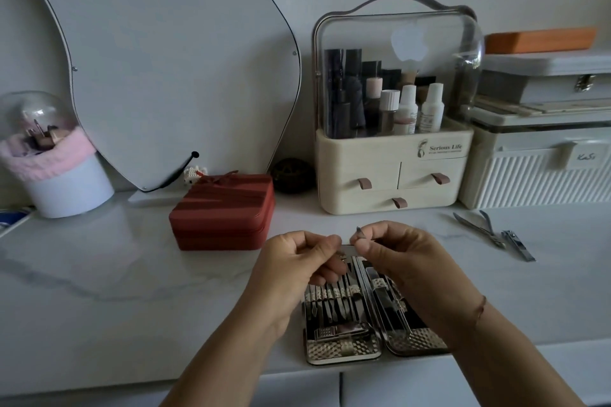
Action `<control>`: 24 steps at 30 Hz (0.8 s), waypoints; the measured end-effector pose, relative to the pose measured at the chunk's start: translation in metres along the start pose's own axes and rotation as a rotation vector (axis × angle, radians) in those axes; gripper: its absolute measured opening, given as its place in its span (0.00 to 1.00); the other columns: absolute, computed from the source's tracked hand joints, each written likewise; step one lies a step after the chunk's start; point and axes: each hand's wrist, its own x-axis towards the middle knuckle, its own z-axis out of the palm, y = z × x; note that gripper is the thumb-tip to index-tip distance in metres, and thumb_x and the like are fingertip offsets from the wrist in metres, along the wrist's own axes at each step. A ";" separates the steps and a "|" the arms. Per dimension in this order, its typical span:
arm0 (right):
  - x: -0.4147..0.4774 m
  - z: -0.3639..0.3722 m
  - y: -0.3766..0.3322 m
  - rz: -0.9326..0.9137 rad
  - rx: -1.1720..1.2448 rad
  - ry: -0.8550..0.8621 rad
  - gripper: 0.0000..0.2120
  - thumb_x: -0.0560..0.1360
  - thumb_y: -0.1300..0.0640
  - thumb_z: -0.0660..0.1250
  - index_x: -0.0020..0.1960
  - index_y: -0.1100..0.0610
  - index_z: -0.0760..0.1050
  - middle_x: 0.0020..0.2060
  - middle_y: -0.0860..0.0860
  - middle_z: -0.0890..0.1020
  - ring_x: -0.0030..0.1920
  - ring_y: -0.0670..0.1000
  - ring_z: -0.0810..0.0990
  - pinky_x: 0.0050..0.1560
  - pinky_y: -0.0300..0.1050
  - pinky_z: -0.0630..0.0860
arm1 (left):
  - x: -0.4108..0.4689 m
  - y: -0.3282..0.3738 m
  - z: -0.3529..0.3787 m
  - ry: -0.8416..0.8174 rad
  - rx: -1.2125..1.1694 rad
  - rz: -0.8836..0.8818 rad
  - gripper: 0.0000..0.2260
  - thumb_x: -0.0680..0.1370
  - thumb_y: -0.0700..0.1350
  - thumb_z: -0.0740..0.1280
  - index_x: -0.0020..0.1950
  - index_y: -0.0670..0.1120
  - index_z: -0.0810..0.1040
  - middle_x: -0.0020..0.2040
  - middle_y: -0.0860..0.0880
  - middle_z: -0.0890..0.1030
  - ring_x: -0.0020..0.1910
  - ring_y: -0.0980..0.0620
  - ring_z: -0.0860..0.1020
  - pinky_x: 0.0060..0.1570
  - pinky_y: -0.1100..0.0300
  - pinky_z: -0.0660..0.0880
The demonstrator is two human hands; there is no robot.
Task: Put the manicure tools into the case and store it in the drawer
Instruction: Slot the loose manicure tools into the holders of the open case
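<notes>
Holding one small steel manicure tool (351, 246) pinched between left hand (297, 261) and right hand (401, 258) fingers above open, part-filled metal case (344, 352); steel nippers (481, 230) and nail clipper (518, 246) unpacked on white bench (132, 274); drawer storage pending.

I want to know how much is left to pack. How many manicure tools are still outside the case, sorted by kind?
Cuticle nippers lying on the counter: 1
Nail clippers lying on the counter: 1
Small metal tool held between left hand and right hand, above the open case: 1
Total: 3
</notes>
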 end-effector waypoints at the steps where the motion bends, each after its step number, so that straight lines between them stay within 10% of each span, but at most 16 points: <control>1: 0.000 -0.001 0.001 -0.001 0.010 -0.030 0.11 0.62 0.50 0.77 0.39 0.56 0.81 0.39 0.55 0.79 0.40 0.53 0.71 0.45 0.49 0.67 | 0.001 0.001 -0.001 -0.001 0.002 -0.012 0.09 0.72 0.46 0.69 0.43 0.39 0.79 0.31 0.47 0.82 0.27 0.57 0.77 0.28 0.68 0.71; 6: -0.001 -0.011 -0.002 -0.116 -0.006 -0.216 0.10 0.60 0.53 0.79 0.37 0.55 0.82 0.48 0.49 0.79 0.48 0.45 0.78 0.46 0.37 0.75 | 0.001 0.007 -0.003 -0.097 0.048 -0.110 0.10 0.72 0.48 0.70 0.40 0.41 0.79 0.29 0.48 0.81 0.26 0.57 0.75 0.28 0.68 0.70; 11: -0.003 -0.025 -0.013 -0.235 -0.441 -0.385 0.05 0.66 0.54 0.75 0.41 0.53 0.83 0.51 0.48 0.77 0.57 0.47 0.76 0.53 0.54 0.76 | 0.004 0.005 -0.004 -0.150 0.057 -0.232 0.09 0.72 0.48 0.69 0.38 0.43 0.78 0.28 0.49 0.79 0.24 0.57 0.73 0.26 0.67 0.69; 15: -0.007 -0.018 -0.006 -0.222 -0.342 -0.129 0.06 0.64 0.56 0.74 0.41 0.50 0.81 0.43 0.50 0.77 0.34 0.43 0.73 0.37 0.42 0.73 | 0.006 0.006 0.001 -0.034 -0.212 -0.309 0.08 0.72 0.45 0.69 0.37 0.41 0.77 0.27 0.48 0.79 0.22 0.58 0.73 0.22 0.68 0.69; 24: -0.011 0.011 0.002 -0.172 0.023 0.324 0.06 0.72 0.62 0.67 0.48 0.59 0.80 0.30 0.53 0.81 0.28 0.46 0.76 0.32 0.37 0.77 | -0.002 0.001 0.019 -0.030 -0.224 -0.132 0.06 0.75 0.42 0.67 0.44 0.39 0.78 0.34 0.45 0.83 0.29 0.55 0.80 0.30 0.67 0.74</control>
